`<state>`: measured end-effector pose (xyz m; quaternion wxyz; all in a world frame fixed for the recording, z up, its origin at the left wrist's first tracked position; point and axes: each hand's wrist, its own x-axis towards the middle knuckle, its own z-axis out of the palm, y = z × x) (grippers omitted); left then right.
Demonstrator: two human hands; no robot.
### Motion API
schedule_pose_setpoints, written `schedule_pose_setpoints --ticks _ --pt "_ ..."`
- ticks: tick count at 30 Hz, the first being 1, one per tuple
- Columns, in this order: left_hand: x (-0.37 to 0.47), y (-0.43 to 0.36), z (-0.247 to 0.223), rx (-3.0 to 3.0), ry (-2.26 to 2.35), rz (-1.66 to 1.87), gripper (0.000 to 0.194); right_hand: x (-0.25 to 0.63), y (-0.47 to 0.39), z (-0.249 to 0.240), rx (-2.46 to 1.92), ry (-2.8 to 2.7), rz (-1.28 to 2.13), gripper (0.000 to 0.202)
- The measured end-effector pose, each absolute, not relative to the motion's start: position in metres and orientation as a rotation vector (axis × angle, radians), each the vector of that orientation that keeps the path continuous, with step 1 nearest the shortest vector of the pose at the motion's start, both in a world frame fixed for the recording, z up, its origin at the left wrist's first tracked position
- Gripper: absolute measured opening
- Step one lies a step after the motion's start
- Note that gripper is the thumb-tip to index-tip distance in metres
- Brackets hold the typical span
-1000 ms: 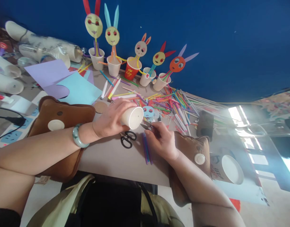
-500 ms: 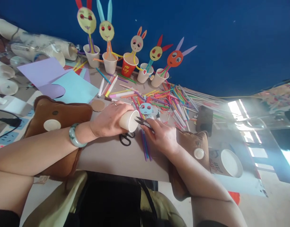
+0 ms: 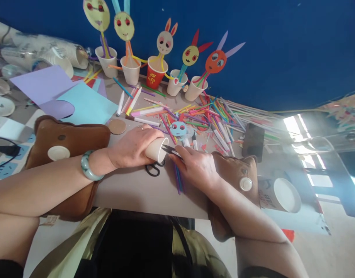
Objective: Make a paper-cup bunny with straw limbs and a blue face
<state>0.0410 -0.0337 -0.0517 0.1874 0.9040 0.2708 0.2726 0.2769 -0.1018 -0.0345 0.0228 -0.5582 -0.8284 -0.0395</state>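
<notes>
My left hand (image 3: 135, 146) is closed around a white paper cup (image 3: 155, 150), tilted so that its mouth faces right. In my right hand (image 3: 194, 166) is a dark tool with two pointed tips (image 3: 169, 149); the fingers hide its rear part. The tips reach the cup's rim, slightly apart, but I cannot tell whether they grip the wall. Below the cup, black-handled scissors (image 3: 153, 169) lie on the table, their blades hidden. Purple and blue sticks (image 3: 179, 179) lie under my right hand. A light-blue paper rabbit face (image 3: 178, 128) rests beyond the cup.
Several rabbit-faced figures stand in cups along the blue wall, one in a red cup (image 3: 155, 75). Markers and coloured sticks (image 3: 194, 116) cover the table behind my hands. Brown cushions (image 3: 70, 135) flank my arms. A dark phone (image 3: 253, 143) and a large paper cup (image 3: 287, 195) are at right.
The view has shifted slightly, so the rear figures appear higher. My right hand has moved the tool's tips a little further left against the cup's rim. Both hands keep their hold.
</notes>
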Motion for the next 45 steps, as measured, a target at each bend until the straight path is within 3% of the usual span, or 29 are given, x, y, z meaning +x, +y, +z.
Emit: schedule_pose_setpoints --ticks 34,37,40,45 --pt "0.042 -0.036 -0.053 2.498 0.782 0.797 0.045 0.276 -0.104 -0.035 -1.688 -2.547 -0.05 0.051" --pt "0.042 -0.035 -0.053 2.44 0.816 0.867 0.053 0.28 -0.102 -0.035 -1.548 -2.367 0.126 0.047" --pt "0.042 -0.033 -0.052 2.359 0.818 0.961 0.062 0.284 -0.099 -0.038 -1.391 -1.993 0.527 0.043" --pt "0.04 -0.029 -0.049 2.359 0.603 1.102 0.064 0.286 -0.089 -0.046 -1.235 -1.383 1.038 0.052"
